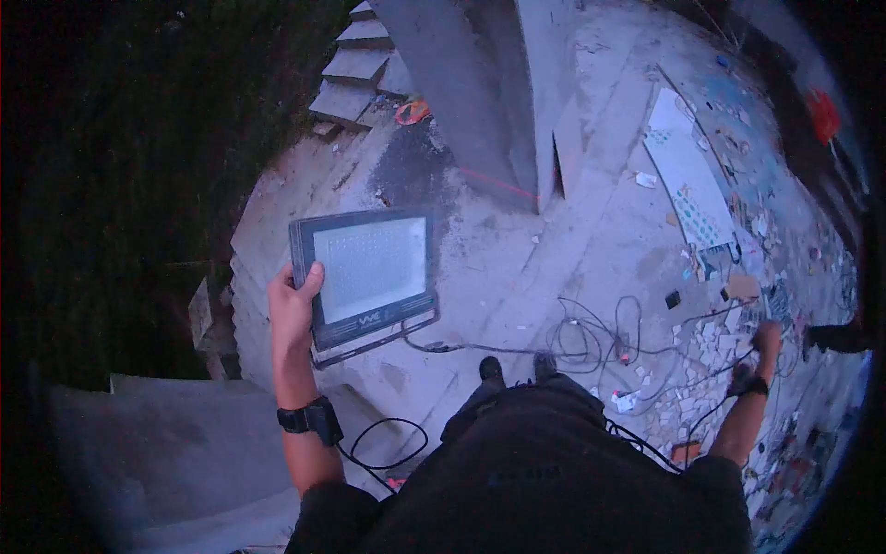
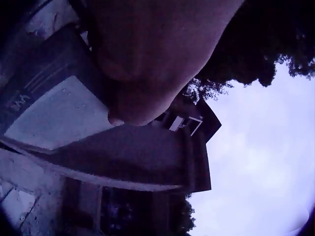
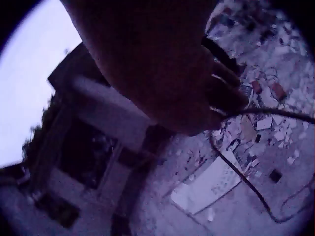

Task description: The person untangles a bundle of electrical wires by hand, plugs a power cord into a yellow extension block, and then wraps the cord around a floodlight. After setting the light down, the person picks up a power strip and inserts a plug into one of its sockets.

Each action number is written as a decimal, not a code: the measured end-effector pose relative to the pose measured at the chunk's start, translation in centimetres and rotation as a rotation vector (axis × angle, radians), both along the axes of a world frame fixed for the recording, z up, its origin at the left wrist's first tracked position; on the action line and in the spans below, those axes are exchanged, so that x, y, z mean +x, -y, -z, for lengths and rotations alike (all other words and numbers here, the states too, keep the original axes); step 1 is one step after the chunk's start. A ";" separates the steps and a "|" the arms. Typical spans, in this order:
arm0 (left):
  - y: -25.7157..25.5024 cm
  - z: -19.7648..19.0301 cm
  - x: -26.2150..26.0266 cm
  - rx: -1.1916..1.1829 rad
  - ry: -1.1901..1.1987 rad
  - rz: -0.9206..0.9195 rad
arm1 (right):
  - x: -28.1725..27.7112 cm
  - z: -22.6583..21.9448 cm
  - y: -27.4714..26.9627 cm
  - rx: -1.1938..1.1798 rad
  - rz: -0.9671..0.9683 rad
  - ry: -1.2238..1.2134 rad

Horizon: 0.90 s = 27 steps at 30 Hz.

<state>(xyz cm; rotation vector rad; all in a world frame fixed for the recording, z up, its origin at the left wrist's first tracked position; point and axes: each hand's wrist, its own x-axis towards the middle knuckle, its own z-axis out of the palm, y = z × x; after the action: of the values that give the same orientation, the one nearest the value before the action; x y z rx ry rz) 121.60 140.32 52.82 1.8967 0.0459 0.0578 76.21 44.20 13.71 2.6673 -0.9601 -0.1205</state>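
Observation:
A flat LED floodlight (image 1: 374, 263) with a dark frame and pale panel is held up in front of me in the head view. My left hand (image 1: 293, 305) grips its left side, thumb over the front frame and the other fingers hidden behind. A black cable (image 1: 503, 349) runs from the lamp's lower edge to the right, over the ground. Far out to the right, my right hand (image 1: 767, 338) holds a length of cable; in the right wrist view the dark cable (image 3: 248, 184) loops out from its curled fingers.
Loose cable coils (image 1: 591, 337) lie in front of my shoes (image 1: 492, 371). Broken tile rubble (image 1: 701, 379) covers the ground at right, with a white board (image 1: 688, 175) beyond it. A concrete pillar (image 1: 489, 102) rises ahead, and stacked slabs (image 1: 355, 74) stand behind it at left.

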 end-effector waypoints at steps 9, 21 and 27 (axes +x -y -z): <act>16.8 -0.6 2.4 -0.098 -0.057 0.444 | 32.9 -26.6 -38.4 0.657 -0.583 0.823; 27.6 7.8 16.2 0.107 0.177 1.038 | 36.4 -24.7 -41.2 0.851 -0.094 0.574; 22.3 14.5 30.3 -0.124 -0.300 0.902 | 24.4 -33.0 -27.9 -0.014 0.582 0.260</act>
<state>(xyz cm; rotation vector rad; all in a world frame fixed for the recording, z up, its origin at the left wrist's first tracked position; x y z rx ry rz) 151.93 118.06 38.34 1.6367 -0.5853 -0.8184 100.65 72.06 46.66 2.3450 -1.7870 0.1120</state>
